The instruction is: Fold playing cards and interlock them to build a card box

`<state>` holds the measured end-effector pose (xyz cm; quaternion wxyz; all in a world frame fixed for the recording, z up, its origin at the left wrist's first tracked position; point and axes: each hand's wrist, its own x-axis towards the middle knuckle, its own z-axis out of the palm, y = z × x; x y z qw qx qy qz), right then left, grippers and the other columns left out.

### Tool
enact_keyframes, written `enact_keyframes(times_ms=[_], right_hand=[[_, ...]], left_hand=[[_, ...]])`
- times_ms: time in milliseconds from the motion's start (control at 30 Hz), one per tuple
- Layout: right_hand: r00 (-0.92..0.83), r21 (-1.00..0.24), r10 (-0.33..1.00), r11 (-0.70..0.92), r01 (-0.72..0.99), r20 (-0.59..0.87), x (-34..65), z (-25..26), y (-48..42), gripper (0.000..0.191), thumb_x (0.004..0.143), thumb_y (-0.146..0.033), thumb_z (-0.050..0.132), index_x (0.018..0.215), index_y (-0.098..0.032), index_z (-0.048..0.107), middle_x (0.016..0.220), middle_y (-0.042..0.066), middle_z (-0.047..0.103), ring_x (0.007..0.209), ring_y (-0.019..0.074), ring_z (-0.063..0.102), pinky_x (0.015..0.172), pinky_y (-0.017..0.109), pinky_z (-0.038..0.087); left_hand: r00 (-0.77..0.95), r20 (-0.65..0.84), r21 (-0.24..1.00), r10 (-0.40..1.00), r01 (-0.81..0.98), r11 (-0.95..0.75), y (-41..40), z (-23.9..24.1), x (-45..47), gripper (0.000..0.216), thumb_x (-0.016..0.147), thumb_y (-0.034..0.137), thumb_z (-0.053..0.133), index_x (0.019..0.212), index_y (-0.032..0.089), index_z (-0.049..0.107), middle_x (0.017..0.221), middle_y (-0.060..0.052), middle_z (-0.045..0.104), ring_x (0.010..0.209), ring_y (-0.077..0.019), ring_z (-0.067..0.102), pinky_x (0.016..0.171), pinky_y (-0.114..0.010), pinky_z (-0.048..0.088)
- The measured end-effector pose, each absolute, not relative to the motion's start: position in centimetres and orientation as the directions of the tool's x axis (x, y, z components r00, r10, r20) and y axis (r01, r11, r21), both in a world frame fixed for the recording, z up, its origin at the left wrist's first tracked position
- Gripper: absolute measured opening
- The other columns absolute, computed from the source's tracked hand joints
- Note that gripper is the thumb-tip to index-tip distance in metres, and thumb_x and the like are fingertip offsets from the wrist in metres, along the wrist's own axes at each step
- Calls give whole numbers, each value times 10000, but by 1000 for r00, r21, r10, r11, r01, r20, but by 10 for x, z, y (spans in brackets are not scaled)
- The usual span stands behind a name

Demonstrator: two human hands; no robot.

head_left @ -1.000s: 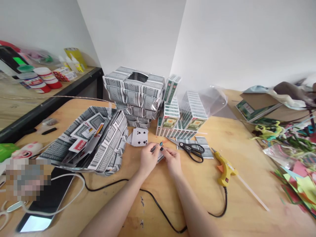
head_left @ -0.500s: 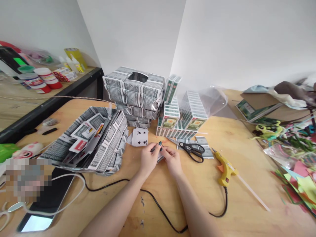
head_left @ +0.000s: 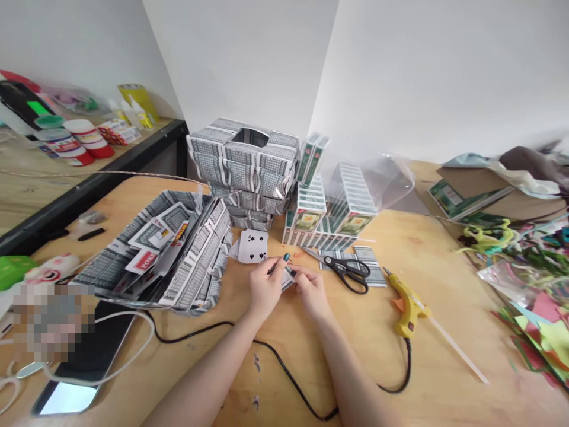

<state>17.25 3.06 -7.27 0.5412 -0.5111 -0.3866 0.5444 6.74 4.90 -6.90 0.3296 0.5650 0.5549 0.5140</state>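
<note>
Between my two hands is a playing card (head_left: 288, 279), pinched from both sides and partly covered by fingers. My left hand (head_left: 265, 284) grips its left edge, with the thumb on top. On the other edge, my right hand (head_left: 310, 289) is closed with thumb and fingertips. Just beyond my left hand lies a small pile of playing cards (head_left: 253, 246), a four of spades uppermost. Black-handled scissors (head_left: 344, 270) rest to the right of my right hand, over patterned cards (head_left: 371, 265) lying back up.
A basket made of folded cards (head_left: 195, 255) holds loose cards at left. Behind it stands a card-built box (head_left: 249, 160), beside stacked card packs (head_left: 329, 207). A yellow glue gun (head_left: 408, 305) lies right, its black cord crossing the table. A phone (head_left: 89, 356) is at left.
The card between my hands has turned slightly, and more of its white face shows. Both hands stay in nearly the same place; the view has shifted a little.
</note>
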Motion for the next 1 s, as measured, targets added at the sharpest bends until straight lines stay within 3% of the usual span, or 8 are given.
enact_keyframes(times_ms=[167, 433, 700, 800, 1000], right_hand=[[72, -979, 991, -94, -183, -109, 172, -71, 29, 276, 664, -202, 482, 809, -198, 717, 389, -41, 428, 541, 146, 471, 552, 249, 386], [-17, -982, 995, -97, -160, -96, 177, -71, 28, 337, 650, -183, 480, 904, -223, 698, 551, -14, 591, 614, 168, 529, 604, 283, 435], [-8, -923, 993, -116, -368, -122, 169, -76, 29, 222, 701, -291, 579, 884, -198, 665, 754, 13, 659, 681, 165, 588, 636, 289, 468], [-32, -919, 990, -137, -370, -135, 162, -76, 30, 260, 673, -340, 637, 881, -185, 630, 748, 19, 663, 665, 178, 603, 625, 311, 489], [138, -960, 983, -83, -267, -123, 164, -83, 32, 257, 701, -351, 609, 904, -194, 597, 753, 35, 655, 642, 189, 601, 566, 305, 496]], left_hand=[[-139, 149, 964, 979, 243, -112, 52, -67, 67, 223, 756, 330, 537, 720, 152, 668, 678, -27, 674, 601, -119, 583, 560, -187, 437], [-131, 106, 975, 986, 207, -77, 55, -67, 64, 253, 753, 356, 527, 724, 147, 666, 683, -25, 670, 620, -129, 583, 562, -196, 434], [-151, 170, 951, 974, 286, -121, 50, -63, 66, 247, 792, 342, 492, 797, 153, 651, 740, -32, 669, 651, -122, 577, 596, -190, 431], [-181, 147, 959, 973, 268, -95, 49, -63, 67, 275, 816, 362, 449, 819, 156, 631, 753, -42, 664, 658, -130, 583, 591, -203, 442], [-133, 176, 948, 975, 289, -132, 49, -72, 68, 227, 803, 351, 475, 862, 166, 593, 810, -52, 647, 730, -147, 596, 653, -237, 467]])
